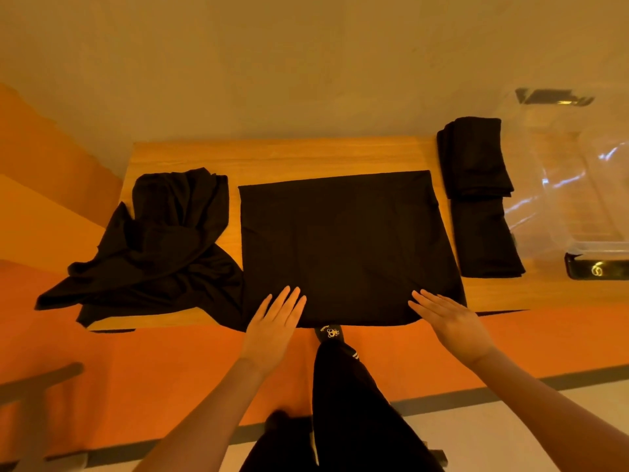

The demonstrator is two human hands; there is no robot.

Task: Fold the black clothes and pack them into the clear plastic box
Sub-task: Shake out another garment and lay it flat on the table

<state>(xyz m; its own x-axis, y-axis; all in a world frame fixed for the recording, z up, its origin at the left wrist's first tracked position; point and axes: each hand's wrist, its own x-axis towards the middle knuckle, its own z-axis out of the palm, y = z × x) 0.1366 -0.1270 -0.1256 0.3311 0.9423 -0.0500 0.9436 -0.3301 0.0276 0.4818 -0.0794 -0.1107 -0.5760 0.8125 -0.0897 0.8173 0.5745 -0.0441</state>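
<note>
Around the flat black garment [343,247], bare table [272,155] lies open behind it. To its left a crumpled black pile [160,247] blocks the way; to its right two folded stacks [476,195] stand before the clear box [571,185].

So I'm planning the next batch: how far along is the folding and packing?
Two folded garments lie beside the clear plastic box, apparently unpacked. Left hand and right hand rest flat on the part-folded cloth. The crumpled pile remains.

Wooden table [289,155], orange floor [51,233], pale wall [306,63], warm light
</note>
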